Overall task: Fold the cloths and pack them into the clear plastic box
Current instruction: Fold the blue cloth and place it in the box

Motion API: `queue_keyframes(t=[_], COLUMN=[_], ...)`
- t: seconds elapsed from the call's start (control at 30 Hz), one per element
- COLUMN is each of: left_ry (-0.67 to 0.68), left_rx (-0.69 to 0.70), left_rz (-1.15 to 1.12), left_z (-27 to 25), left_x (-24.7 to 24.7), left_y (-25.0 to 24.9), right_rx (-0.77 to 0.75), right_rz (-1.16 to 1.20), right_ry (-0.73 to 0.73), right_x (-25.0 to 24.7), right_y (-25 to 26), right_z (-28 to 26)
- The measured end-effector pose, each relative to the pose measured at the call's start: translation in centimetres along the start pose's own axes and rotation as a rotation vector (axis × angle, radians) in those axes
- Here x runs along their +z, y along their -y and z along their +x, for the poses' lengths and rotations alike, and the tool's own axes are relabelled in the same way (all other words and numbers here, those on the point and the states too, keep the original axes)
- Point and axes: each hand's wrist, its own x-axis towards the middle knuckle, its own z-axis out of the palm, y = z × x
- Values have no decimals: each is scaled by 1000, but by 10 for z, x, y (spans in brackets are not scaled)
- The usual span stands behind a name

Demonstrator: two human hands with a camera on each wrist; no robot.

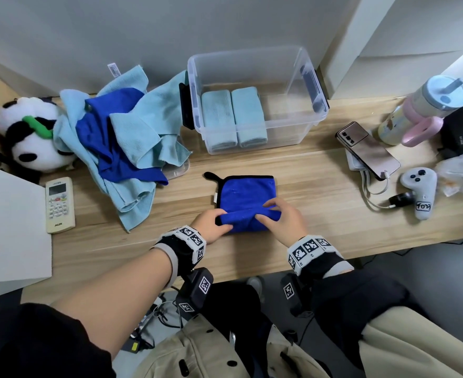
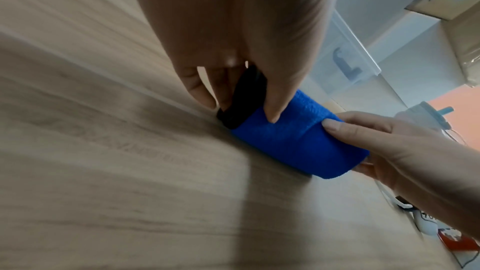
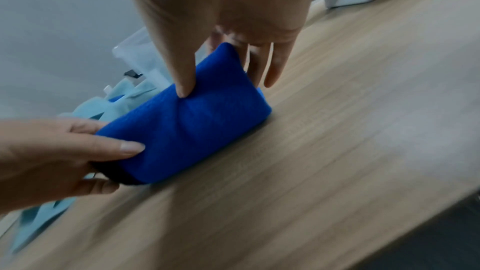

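Note:
A dark blue cloth (image 1: 245,196) with black trim lies partly folded on the wooden desk (image 1: 306,192), its near edge lifted into a fold. My left hand (image 1: 211,226) pinches the fold's left end at the black trim (image 2: 241,98). My right hand (image 1: 282,218) pinches the right end of the blue cloth (image 3: 187,128), thumb on top. The clear plastic box (image 1: 301,77) stands behind it and holds two folded light blue cloths (image 1: 233,118) side by side on its left. A heap of unfolded light and dark blue cloths (image 1: 121,132) lies to the left.
A panda toy (image 1: 28,137) and a remote control (image 1: 60,204) lie at the left, beside a white box (image 1: 9,227). At the right are a phone (image 1: 368,150), a tumbler (image 1: 421,107), a white controller (image 1: 420,190) and cables.

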Motion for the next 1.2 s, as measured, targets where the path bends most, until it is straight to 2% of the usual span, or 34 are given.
queue_keyframes(t=[0.13,0.27,0.47,0.7,0.77,0.83,0.97,1.07,1.2], left_ry=[-106,-147,-205,-198,-191,-194,-175,-108,-2], left_rx=[-49,-127,-199,-232,-234,-226,-281,-388,-424], left_rz=[-60,-99,-117,-182,-165,-178,-252,-301,-386], left_z=[5,12,21,25,27,30,37,38,38], left_x=[3,4,5,4,3,2,1,-3,-7], left_y=[1,0,-3,-3,-5,-5,-4,-7,0], right_rx=[105,153,210,247,120,-82,-374,-455,-544], right_rz=[88,88,-10,-137,-214,-308,-469,-585,-629], right_ry=[-1,18,-37,11,-45,-68,79,154,110], right_x=[-1,-2,2,-2,-4,-3,5,14,17], right_y=[-6,-9,-9,-7,-6,-2,1,-3,5], right_z=[7,10,17,21,20,18,12,10,11])
